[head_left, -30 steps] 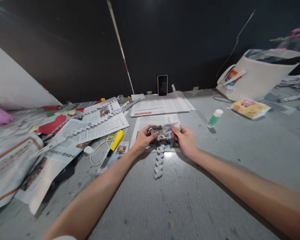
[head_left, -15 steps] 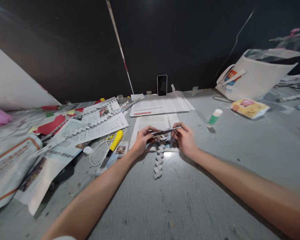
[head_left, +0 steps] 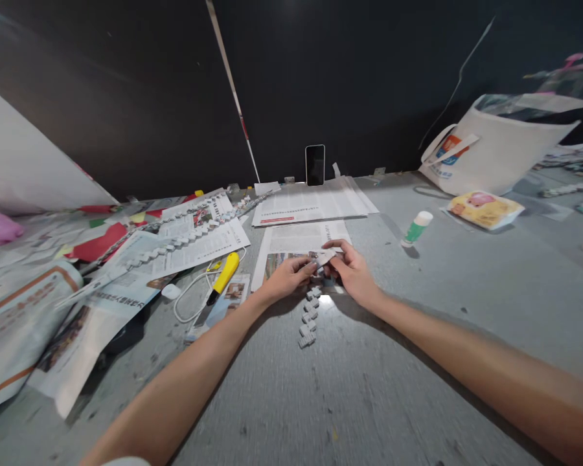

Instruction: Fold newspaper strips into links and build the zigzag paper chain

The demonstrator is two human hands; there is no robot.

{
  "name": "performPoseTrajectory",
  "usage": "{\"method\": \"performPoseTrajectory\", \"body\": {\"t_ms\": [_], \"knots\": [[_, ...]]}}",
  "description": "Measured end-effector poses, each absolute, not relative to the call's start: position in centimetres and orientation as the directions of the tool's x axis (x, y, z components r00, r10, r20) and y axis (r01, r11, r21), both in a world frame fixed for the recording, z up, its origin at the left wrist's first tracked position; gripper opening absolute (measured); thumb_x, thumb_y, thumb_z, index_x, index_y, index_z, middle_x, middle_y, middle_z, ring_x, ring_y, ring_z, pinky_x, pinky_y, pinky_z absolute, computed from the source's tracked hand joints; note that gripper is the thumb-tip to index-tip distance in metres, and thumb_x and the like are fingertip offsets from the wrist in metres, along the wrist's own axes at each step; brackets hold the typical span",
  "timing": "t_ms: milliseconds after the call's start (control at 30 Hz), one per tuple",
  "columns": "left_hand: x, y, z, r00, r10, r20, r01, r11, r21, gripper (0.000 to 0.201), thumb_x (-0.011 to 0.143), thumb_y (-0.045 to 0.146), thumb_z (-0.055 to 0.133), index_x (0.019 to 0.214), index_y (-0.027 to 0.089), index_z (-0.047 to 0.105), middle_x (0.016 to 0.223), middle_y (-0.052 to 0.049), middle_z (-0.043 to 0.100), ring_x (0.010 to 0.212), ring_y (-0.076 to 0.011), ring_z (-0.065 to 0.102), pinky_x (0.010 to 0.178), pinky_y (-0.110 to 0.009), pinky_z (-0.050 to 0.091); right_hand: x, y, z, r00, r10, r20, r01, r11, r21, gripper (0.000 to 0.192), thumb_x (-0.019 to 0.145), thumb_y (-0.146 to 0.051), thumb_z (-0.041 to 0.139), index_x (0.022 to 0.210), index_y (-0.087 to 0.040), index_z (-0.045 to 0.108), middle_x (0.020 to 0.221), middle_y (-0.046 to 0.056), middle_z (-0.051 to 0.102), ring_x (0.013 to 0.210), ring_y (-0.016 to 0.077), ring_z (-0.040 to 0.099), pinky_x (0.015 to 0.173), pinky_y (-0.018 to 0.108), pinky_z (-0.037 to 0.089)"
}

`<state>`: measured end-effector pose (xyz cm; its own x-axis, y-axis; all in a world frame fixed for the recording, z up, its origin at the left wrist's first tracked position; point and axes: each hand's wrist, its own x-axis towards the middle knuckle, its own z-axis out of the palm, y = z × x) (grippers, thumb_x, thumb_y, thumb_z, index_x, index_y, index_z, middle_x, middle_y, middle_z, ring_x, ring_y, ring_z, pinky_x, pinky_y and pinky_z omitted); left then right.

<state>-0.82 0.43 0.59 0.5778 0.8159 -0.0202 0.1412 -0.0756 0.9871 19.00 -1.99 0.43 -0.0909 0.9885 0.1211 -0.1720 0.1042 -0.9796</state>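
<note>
Grey worktop (head_left: 369, 388) against a dark wall, paper clutter all over. Left hand (head_left: 286, 279) and right hand (head_left: 350, 272) both pinched shut on a small folded newspaper strip (head_left: 323, 258), held just above the worktop at centre. Folded paper chain (head_left: 308, 317) trails from the hands toward 6 o'clock, lying flat. To do the fold well, judged: keep the strip edges aligned, press the crease firmly with the thumbs, keep the chain end steady so the links don't slip. Newspaper sheet (head_left: 301, 237) under the hands at 12; yellow utility knife (head_left: 224, 274) at 9; glue stick (head_left: 416, 228) at 2; phone (head_left: 315, 165) upright at 12, far.
</note>
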Motion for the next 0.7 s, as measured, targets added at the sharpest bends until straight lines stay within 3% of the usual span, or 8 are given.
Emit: {"method": "performPoseTrajectory", "body": {"t_ms": [100, 200, 333, 467, 700], "knots": [[-0.82, 0.53, 0.58, 0.551, 0.834, -0.021, 0.094, -0.037, 0.995, 0.054, 0.092, 0.071, 0.065, 0.084, 0.019, 0.056, 0.058, 0.006, 0.041, 0.049, -0.0078, 0.034, 0.050, -0.025, 0.026, 18.95, -1.40, -0.24, -0.075, 0.989, 0.126, -0.272, 0.102, -0.957, 0.032, 0.091, -0.046, 0.069, 0.116, -0.027, 0.066, 0.071, -0.003, 0.063, 0.061, 0.0141, 0.050, 0.056, 0.026, 0.037], [-0.85, 0.58, 0.65, 0.539, 0.842, -0.019, 0.086, -0.032, 0.996, 0.055, 0.091, 0.073, 0.064, 0.084, 0.019, 0.053, 0.057, 0.007, 0.040, 0.048, -0.0076, 0.033, 0.048, -0.024, 0.025, 18.95, -1.05, -0.64, -0.116, 0.979, 0.167, -0.271, 0.131, -0.954, 0.036, 0.094, -0.059, 0.066, 0.091, -0.024, 0.068, 0.073, 0.000, 0.061, 0.063, 0.0143, 0.051, 0.058, 0.028, 0.039], [-0.87, 0.47, 0.79, 0.545, 0.837, -0.038, 0.107, -0.024, 0.994, 0.058, 0.091, 0.076, 0.062, 0.084, 0.018, 0.055, 0.057, 0.006, 0.040, 0.048, -0.0071, 0.031, 0.047, -0.024, 0.024, 18.90, -1.23, -0.36, -0.175, 0.970, 0.169, -0.084, 0.156, -0.984, 0.052, 0.092, -0.068, 0.068, 0.068, -0.022, 0.059, 0.062, -0.001, 0.052, 0.059, 0.0135, 0.044, 0.055, 0.029, 0.035], [-0.85, 0.34, 0.89, 0.562, 0.825, -0.051, 0.120, -0.020, 0.993, 0.060, 0.091, 0.076, 0.062, 0.080, 0.017, 0.057, 0.058, 0.005, 0.039, 0.049, -0.0069, 0.031, 0.048, -0.024, 0.024, 18.81, -1.43, -0.10, -0.156, 0.976, 0.152, 0.015, 0.156, -0.988, 0.057, 0.092, -0.070, 0.067, 0.063, -0.022, 0.057, 0.060, 0.000, 0.051, 0.057, 0.0134, 0.041, 0.053, 0.030, 0.030], [-0.91, 0.44, 0.46, 0.576, 0.815, -0.056, 0.112, -0.011, 0.994, 0.055, 0.092, 0.072, 0.064, 0.086, 0.017, 0.061, 0.059, 0.006, 0.040, 0.048, -0.0071, 0.034, 0.048, -0.024, 0.027, 18.68, -1.44, 0.02, -0.181, 0.966, 0.186, -0.073, 0.175, -0.982, 0.060, 0.089, -0.077, 0.066, 0.064, -0.022, 0.059, 0.059, 0.000, 0.053, 0.057, 0.0136, 0.042, 0.053, 0.029, 0.033]]}}
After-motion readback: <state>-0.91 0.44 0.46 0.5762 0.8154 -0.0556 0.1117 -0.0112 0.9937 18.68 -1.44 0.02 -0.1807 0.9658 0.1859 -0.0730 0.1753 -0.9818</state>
